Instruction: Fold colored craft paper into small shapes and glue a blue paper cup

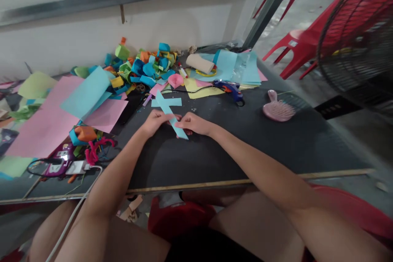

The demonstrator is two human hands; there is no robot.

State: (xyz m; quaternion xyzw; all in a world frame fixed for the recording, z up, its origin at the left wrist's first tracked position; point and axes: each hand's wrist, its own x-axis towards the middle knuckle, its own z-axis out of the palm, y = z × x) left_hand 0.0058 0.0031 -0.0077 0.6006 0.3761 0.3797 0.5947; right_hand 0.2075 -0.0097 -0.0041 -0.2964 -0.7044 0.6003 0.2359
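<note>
On a dark table [276,147] in front of me, both my hands pinch a long light-blue paper strip [163,105] that runs diagonally away from me. My left hand [156,121] grips its left side, fingers curled. My right hand [194,123] holds it from the right, fingers closed over the near end [181,132]. A second blue strip [176,102] lies flat just beyond, crossing under the first.
Pink and blue paper sheets [76,102] cover the left. A pile of folded coloured paper pieces [144,67] sits at the back. A blue glue gun [231,89], pink hairbrush [278,109], cardboard roll [200,64], purple power strip [59,161] and a fan [362,37] surround me.
</note>
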